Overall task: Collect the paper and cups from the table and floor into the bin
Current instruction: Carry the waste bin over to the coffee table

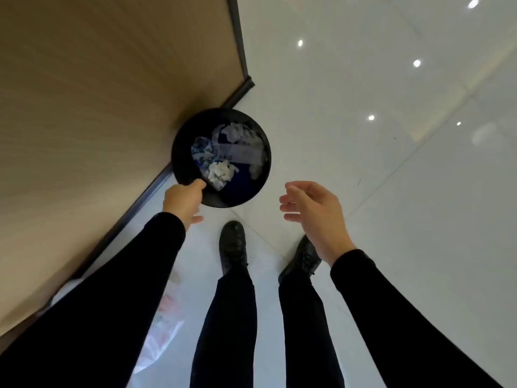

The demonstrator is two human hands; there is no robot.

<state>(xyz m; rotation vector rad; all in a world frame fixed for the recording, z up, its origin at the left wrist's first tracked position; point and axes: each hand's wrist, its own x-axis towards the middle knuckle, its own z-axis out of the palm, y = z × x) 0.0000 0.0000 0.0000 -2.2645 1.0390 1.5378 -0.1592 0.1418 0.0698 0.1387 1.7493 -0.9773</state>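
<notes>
A round black bin stands on the white floor against the wooden wall panel. Inside it lie crumpled white paper and blue-and-white cups. My left hand grips the bin's near rim, fingers curled over the edge. To the right of the bin, my right hand hovers with its fingers relaxed and spread, holding nothing.
A wood-grain wall panel with a dark skirting strip runs along the left. Glossy white floor tiles stretch to the right. My two black shoes stand just below the bin. A pale plastic bag lies on the floor under my left arm.
</notes>
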